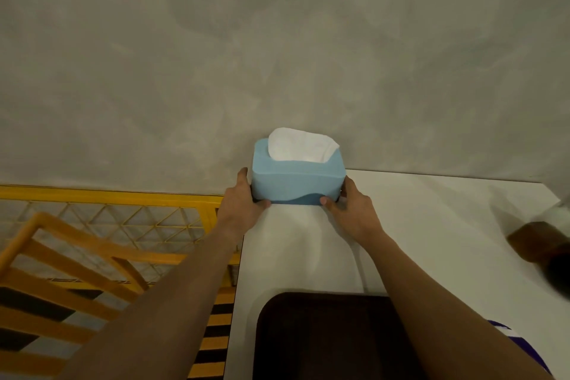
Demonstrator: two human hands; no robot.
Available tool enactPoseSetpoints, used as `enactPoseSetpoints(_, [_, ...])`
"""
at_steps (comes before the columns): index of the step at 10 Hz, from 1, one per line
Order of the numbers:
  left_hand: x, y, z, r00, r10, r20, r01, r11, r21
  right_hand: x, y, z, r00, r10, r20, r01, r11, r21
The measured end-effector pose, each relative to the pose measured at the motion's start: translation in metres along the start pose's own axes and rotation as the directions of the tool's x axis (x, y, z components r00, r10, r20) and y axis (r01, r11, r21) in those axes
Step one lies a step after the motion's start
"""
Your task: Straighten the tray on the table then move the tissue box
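Both hands, left hand (243, 199) and right hand (345, 207), clamped the tissue box (297, 180) at frame centre, on the counter (431, 225) corner; fingers gripped its ends, and a careless shove could tip it off the edge

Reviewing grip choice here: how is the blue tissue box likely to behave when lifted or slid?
The tissue box probably is light: mostly tissue, with a sheet puffing from its top. Left hand and right hand clasp its ends, so hard squeezing might dent it. Its broad flat base suggests sliding, not tipping.
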State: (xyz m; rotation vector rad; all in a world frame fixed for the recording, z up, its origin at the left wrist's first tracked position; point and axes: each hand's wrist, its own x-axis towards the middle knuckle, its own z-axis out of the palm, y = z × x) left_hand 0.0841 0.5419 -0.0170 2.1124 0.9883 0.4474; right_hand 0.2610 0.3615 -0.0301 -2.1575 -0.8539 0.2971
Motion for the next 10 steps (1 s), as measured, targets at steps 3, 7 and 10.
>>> enactPoseSetpoints(3, [0.009, -0.006, 0.007, 1.0, 0.005, -0.009, -0.005, 1.0, -0.028, 0.004, 0.006, 0.003, 0.999, -0.05, -0.002, 0.049, 0.998, -0.035])
enactPoseSetpoints(7, [0.008, -0.009, 0.012, 1.0, 0.007, -0.019, -0.008, 1.0, -0.031, 0.004, 0.005, 0.003, 1.0, -0.025, 0.014, 0.026, 0.999, -0.045])
enactPoseSetpoints(10, [-0.011, 0.01, -0.014, 0.993, 0.118, 0.028, -0.117, 0.993, -0.032, -0.009, -0.013, -0.032, 0.995, 0.05, 0.082, -0.037, 0.987, -0.156])
